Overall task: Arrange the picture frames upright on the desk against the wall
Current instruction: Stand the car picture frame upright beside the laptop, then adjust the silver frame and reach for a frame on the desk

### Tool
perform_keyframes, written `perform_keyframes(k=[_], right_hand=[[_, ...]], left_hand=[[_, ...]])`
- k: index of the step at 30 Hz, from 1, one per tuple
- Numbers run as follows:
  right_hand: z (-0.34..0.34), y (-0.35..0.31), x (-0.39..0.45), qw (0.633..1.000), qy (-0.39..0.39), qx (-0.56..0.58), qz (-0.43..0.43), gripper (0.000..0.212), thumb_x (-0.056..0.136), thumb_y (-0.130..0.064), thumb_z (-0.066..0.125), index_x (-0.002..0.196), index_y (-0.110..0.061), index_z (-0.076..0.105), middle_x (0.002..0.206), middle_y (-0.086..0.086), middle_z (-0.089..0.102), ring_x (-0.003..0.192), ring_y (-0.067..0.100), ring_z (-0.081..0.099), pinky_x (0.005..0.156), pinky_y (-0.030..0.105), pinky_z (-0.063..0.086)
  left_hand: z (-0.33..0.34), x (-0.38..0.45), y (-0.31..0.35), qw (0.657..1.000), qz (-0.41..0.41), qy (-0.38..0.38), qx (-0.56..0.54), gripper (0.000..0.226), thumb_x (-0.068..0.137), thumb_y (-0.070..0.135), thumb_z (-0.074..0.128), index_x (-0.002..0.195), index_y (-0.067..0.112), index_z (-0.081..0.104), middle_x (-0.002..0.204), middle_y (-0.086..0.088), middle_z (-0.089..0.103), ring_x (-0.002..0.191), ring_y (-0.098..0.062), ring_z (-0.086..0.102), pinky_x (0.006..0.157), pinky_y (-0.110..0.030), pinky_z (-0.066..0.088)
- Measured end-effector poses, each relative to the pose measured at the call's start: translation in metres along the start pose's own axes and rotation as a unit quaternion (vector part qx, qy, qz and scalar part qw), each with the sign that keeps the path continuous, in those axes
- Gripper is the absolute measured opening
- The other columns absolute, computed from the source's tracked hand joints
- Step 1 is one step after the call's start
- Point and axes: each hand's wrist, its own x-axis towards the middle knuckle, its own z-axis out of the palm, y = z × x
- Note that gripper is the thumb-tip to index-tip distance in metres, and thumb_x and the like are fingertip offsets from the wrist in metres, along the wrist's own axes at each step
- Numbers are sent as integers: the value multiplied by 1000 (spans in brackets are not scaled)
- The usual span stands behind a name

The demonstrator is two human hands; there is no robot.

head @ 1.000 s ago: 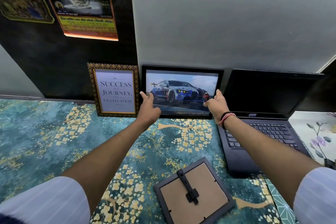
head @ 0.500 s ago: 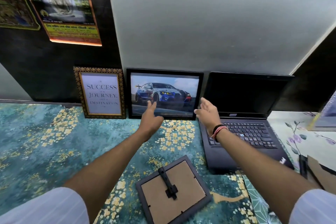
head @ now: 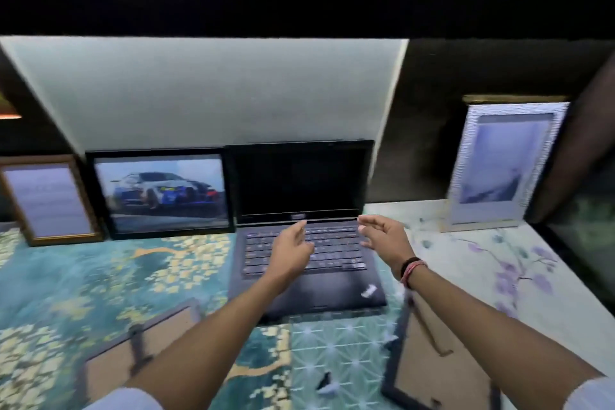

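Hands off car frame (head: 163,191), now over laptop (head: 304,243).
Left hand (head: 291,248), right hand (head: 386,236) spread, empty; frame left leaning on wall (head: 206,93).

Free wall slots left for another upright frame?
One clear gap: between the laptop and the silver frame, on the floral mat. Left stretch is crowded: gold frame, car frame and laptop stand side by side.

One head-worn camera is looking forward and down across the counter (head: 100,276) toward the wall (head: 216,93). It is sitting close behind both forearms, with the open laptop (head: 299,210) facing it near the middle. The wide lens is bending the edges, and the picture is blurring.
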Motion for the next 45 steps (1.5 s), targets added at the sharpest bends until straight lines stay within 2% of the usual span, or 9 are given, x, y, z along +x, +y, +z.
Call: perform_keyframes(k=[6,13,15,17,20,22,27,37,45], right_hand=[[-158,19,41,997,75,-16,11,16,89,-4,65,99,-12,72,102,14,74,86,23,67,82,44,61],[-298,36,97,981,191,-36,6,24,77,-22,56,95,-8,64,82,0,54,82,18,48,65,32,45],[-326,37,114,981,192,-11,6,25,85,-4,56,109,-2,61,92,5,52,85,18,46,63,34,45],[-348,45,134,979,202,-30,-5,11,78,-7,53,87,-10,59,78,2,51,71,17,44,56,31,40],[-371,51,153,977,202,-67,26,50,78,-25,56,122,-1,58,106,6,60,99,22,56,85,30,44],[-378,53,160,977,197,-67,57,65,91,-13,57,150,2,35,133,12,51,129,22,47,103,27,36],[-372,64,176,990,128,-56,29,42,86,5,45,122,-6,62,106,10,65,93,22,56,71,28,46],[-289,52,159,999,47,-1,-25,32,97,-5,48,125,-13,63,113,7,71,90,16,64,80,26,53],[-274,53,142,997,64,-47,17,43,82,3,55,122,-12,58,113,1,69,96,22,60,88,39,53]], left_hand=[[141,29,49,999,22,14,-28,25,83,-7,59,80,15,71,78,7,73,78,-9,64,77,-28,50],[280,96,92,1000,24,15,7,8,73,12,63,68,13,56,69,-13,39,60,-17,44,51,-31,55],[313,121,99,999,8,22,-27,27,75,12,64,95,-7,63,87,-32,38,58,-14,47,52,-24,51],[337,139,104,998,8,6,-60,35,83,8,62,115,-5,63,91,-28,55,63,-15,54,60,-30,54],[357,151,111,995,0,33,-91,19,93,1,58,109,8,65,91,-12,66,69,-21,57,67,-36,58],[360,158,107,993,-18,82,-84,15,96,4,60,107,11,67,94,-11,70,74,-23,62,75,-40,61],[345,161,99,991,-34,102,-80,11,95,9,66,101,9,75,92,-8,75,72,-17,64,79,-38,63],[262,169,74,981,-43,178,-58,22,95,7,63,78,13,76,75,-4,66,65,-17,55,69,-31,54],[248,156,72,986,-36,165,6,15,93,16,63,97,12,77,89,-9,77,78,-23,63,81,-34,57]])
